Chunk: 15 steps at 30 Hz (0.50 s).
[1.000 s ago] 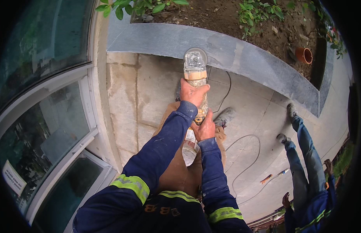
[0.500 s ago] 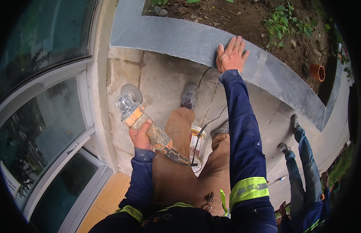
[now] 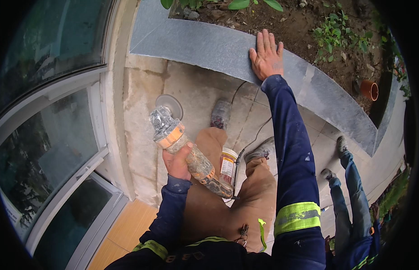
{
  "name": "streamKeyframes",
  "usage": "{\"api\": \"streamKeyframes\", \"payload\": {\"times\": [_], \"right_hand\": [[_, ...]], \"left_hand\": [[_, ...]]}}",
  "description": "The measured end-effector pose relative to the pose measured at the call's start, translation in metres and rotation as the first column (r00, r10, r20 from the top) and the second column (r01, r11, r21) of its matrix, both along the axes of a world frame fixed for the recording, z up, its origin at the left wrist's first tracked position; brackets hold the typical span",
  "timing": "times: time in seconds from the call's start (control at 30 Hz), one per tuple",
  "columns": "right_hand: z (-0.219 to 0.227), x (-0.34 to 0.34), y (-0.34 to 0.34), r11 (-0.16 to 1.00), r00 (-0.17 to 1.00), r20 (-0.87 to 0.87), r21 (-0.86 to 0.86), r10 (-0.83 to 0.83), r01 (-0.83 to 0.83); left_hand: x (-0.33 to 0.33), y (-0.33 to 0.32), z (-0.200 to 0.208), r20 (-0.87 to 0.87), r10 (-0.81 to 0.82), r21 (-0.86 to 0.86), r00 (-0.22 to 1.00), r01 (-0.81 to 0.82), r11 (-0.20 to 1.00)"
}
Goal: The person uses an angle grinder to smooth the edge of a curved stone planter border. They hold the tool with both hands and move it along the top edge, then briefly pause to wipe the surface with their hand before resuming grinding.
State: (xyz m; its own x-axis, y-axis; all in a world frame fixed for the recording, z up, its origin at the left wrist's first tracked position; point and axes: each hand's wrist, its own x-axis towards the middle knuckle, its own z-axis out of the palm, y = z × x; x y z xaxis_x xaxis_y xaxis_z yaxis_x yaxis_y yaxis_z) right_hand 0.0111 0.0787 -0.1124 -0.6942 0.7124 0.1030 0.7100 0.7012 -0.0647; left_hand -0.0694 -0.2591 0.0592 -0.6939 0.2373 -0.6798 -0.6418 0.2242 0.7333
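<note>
My left hand [image 3: 178, 163] is wrapped round the body of an angle grinder [image 3: 190, 157], dusty grey with orange bands. The grinder slants across my left thigh, its round disc [image 3: 169, 106] pointing away from me above the pavement. From its tail a black cord [image 3: 237, 170] runs off between my legs and toward the planter. On the grey stone ledge [image 3: 209, 47] of the planter, my right hand [image 3: 268, 58] lies flat, fingers stretched forward and a little apart. It holds nothing.
A labelled plastic bucket [image 3: 228, 166] stands between my legs. To the left is a glazed door frame [image 3: 101, 121]. Beyond the ledge are soil [image 3: 290, 27], plants and a clay pot [image 3: 369, 90]. Another person's legs [image 3: 353, 189] are at the right.
The grinder in my left hand has shifted right, with its disc farther from the door frame. My right hand has slid slightly forward on the ledge and turned a little.
</note>
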Motion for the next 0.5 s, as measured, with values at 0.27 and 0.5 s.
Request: {"api": "streamKeyframes", "payload": {"times": [0.27,0.5], "right_hand": [[0.009,-0.006,-0.036,0.91,0.934,0.012,-0.229,0.356,-0.344],[0.013,-0.024,-0.028,0.977,0.929,-0.305,-0.07,-0.212,0.2]], "left_hand": [[0.014,0.009,0.005,-0.01,-0.045,-0.013,0.999,0.044,0.999],[0.027,0.008,0.005,-0.017,-0.065,-0.018,0.998,0.064,0.998]]}}
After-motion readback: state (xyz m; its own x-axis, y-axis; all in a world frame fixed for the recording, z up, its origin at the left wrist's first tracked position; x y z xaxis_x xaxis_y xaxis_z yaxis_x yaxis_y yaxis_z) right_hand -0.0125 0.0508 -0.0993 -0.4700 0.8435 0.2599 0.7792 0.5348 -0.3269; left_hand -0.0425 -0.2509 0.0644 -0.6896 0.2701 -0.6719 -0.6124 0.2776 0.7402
